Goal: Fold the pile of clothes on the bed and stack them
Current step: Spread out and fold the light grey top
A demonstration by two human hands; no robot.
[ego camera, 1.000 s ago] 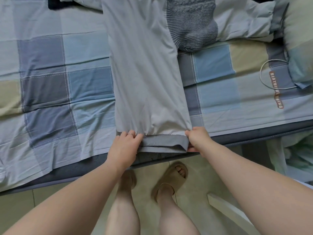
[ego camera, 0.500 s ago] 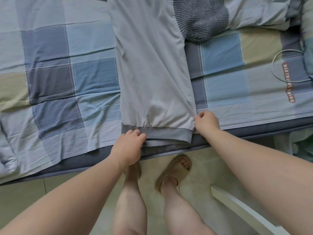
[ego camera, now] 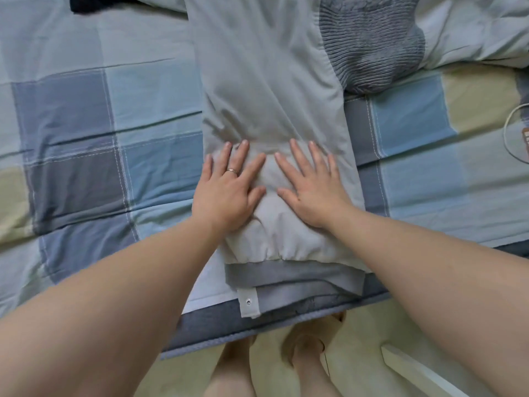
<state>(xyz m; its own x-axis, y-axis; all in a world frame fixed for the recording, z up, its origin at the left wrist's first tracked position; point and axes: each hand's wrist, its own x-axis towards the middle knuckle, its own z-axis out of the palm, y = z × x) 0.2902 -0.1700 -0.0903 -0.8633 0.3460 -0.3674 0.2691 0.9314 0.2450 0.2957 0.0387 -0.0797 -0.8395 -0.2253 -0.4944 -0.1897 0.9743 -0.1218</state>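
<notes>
A light grey garment with a darker grey hem band lies lengthwise on the checked bed sheet, its hem near the bed's front edge. My left hand lies flat on the garment's lower left part, fingers straight and spread. Just to the right, my right hand lies flat on the same garment, palm down. A small white tab with a snap sticks out under the hem. A dark grey ribbed knit piece lies at the garment's upper right.
A pale crumpled cloth sits at the back right, a dark item at the back left. A white cable loops at the right edge. My feet in sandals stand on the floor below the mattress edge.
Both hands have let go of the garment's hem corners and moved up onto the fabric, now lying flat side by side. The view has shifted closer over the bed.
</notes>
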